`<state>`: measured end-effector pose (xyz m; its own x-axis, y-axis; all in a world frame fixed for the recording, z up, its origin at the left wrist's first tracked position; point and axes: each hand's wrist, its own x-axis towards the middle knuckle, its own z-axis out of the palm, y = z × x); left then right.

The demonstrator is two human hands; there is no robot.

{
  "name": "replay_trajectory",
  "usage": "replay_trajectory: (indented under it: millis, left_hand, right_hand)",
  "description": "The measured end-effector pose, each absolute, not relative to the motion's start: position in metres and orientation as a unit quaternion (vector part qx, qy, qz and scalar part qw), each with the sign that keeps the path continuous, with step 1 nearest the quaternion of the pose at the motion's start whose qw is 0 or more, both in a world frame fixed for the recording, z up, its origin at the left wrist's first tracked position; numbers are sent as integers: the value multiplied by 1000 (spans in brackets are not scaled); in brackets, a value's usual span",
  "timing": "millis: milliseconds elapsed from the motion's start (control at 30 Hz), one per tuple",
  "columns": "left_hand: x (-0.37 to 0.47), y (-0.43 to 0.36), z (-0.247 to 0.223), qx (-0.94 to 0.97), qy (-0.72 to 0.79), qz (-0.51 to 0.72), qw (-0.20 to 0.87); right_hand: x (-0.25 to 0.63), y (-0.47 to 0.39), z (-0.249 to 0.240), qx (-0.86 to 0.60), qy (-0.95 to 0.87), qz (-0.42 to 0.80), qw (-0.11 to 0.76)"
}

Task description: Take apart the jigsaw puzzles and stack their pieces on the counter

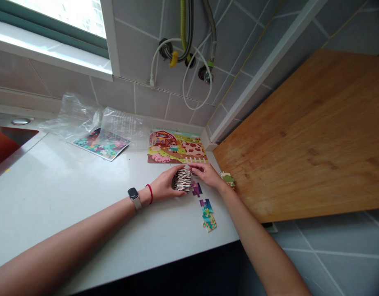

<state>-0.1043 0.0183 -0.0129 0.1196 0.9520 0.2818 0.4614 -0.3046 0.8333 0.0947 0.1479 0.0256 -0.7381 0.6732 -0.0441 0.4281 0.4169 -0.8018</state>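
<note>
My left hand (165, 185) is closed around a thick stack of jigsaw puzzle pieces (182, 181), seen edge-on, with the thumb at the near end and the fingers at the far end. At the far end of that stack, my right hand (206, 174) has its fingers pinched on a puzzle piece whose picture I cannot make out. Just below the right hand lies a purple puzzle piece (197, 189). Closer to the counter's front edge are a purple-and-blue piece (206, 205) and a teal piece with orange leaves (209, 222), touching each other.
A farm puzzle picture (177, 147) lies by the wall. Clear plastic bags (81, 117) partly cover a colourful printed sheet (100, 144). More pieces (228, 179) sit beside a wooden board (313, 139) at the right. Hoses (189, 37) hang above; a sink (10, 144) is at left.
</note>
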Motion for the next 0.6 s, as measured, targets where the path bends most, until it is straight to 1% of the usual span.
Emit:
replay_trajectory:
  millis: [100,133,200,267,333,433,600]
  left_hand:
    - [-103,19,-13,690,517,418,285]
    - [-103,19,-13,690,518,417,285]
    - [-103,18,-12,690,520,416,285]
    - [-103,18,-12,689,519,416,288]
    - [-104,18,-11,690,515,414,296]
    - [-105,17,-10,691,508,413,308]
    - [-107,16,-9,689,491,416,333]
  right_hand:
    - [107,143,35,-360,-837,397,112]
    - [110,140,38,-365,-845,381,85]
    - [112,134,44,-368,-877,310,-14]
    - [111,129,47,-376,-885,265,-68]
    - [108,128,47,-387,-882,256,-77]
    - [107,131,44,-397,-878,261,-64]
    - [113,138,40,-393,-861,320,-44]
